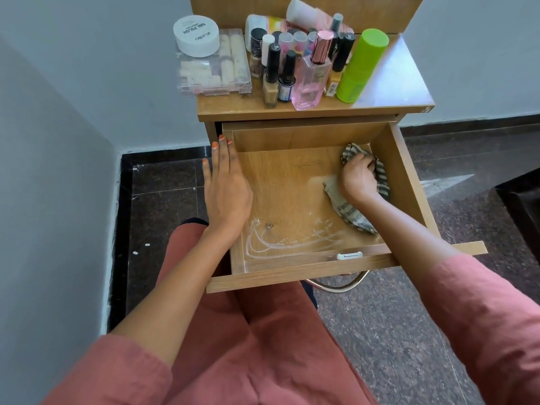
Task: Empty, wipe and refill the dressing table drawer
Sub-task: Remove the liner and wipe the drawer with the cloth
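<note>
Drawer point(409, 182) pulled out and emptied, wiping under way at the table point(388, 92).

Right hand point(358, 178) bunches the soft, light cloth point(349, 213) at three o'clock, grip closed on it; left hand point(226, 188) lies flat and open on the rim at nine. White streaks point(280, 241) remain at six.

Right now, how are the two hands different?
The left hand lies flat and open on the drawer's left wall; the right hand is curled shut around the striped cloth. The left hand holds nothing, while the right presses the cloth on the drawer floor at the right side. Both reach from pink sleeves.
</note>
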`<state>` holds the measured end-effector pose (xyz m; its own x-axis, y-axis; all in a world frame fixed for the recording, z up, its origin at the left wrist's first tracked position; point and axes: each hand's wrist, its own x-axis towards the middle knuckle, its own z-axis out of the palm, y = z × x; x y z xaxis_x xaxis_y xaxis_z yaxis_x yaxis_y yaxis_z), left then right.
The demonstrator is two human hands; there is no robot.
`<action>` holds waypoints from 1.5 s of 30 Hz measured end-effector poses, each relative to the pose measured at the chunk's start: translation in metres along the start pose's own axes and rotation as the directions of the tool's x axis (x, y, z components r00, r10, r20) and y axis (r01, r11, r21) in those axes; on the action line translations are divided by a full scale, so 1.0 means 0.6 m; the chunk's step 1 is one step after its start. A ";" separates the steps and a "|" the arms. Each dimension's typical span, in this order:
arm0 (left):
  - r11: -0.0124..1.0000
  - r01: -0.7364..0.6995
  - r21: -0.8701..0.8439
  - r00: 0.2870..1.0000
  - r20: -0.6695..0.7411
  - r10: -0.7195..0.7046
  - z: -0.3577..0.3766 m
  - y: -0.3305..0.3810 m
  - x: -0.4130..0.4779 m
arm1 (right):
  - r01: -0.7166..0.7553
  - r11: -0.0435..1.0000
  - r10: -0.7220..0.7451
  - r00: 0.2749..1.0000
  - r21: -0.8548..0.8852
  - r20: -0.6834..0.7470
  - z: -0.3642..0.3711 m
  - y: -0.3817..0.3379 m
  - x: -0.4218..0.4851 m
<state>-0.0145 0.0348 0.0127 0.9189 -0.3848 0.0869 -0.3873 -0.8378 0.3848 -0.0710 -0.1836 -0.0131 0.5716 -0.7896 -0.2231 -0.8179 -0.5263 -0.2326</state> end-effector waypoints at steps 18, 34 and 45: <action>0.993 0.016 -0.116 1.000 -0.008 -0.017 0.001 0.000 0.004 | 0.342 0.937 -0.350 0.902 0.078 0.254 0.008 -0.056 -0.054; 0.976 0.028 -0.216 1.000 0.003 -0.028 0.001 -0.002 0.005 | 0.830 0.553 -0.754 0.535 -0.071 0.380 0.038 -0.147 -0.127; 0.974 0.033 -0.224 0.999 0.010 -0.032 0.000 -0.002 0.004 | 0.923 0.360 -0.797 0.228 0.137 0.559 0.011 -0.092 -0.169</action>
<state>-0.0118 0.0348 0.0127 0.9299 -0.3620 0.0650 -0.3296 -0.7419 0.5839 -0.0834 -0.0727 0.0160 0.8193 0.4157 -0.3948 0.2417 -0.8750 -0.4196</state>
